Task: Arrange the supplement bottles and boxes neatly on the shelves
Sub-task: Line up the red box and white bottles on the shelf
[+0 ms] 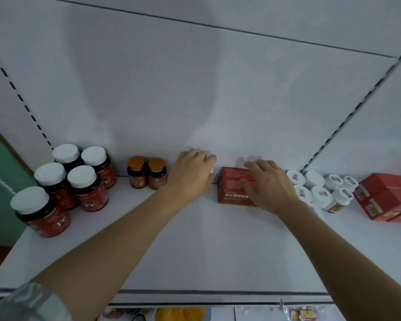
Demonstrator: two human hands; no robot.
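Note:
My left hand [192, 173] reaches to the back of the white shelf [195, 246], fingers curled down over a small item that is almost wholly hidden; only a white bit [211, 170] shows at its right edge. Just left of it stand two small orange-capped bottles [146, 173]. My right hand [267, 184] lies on top of a red box [232, 188] with white lettering on its front, fingers spread and fairly straight across the lid. The box stands against the back wall.
Several large red "Fe" bottles with white caps [72, 181] stand at the far left. Several white-capped bottles [322, 189] cluster right of the red box, and stacked red boxes [384, 196] sit at the far right. A lower shelf holds items [181, 314].

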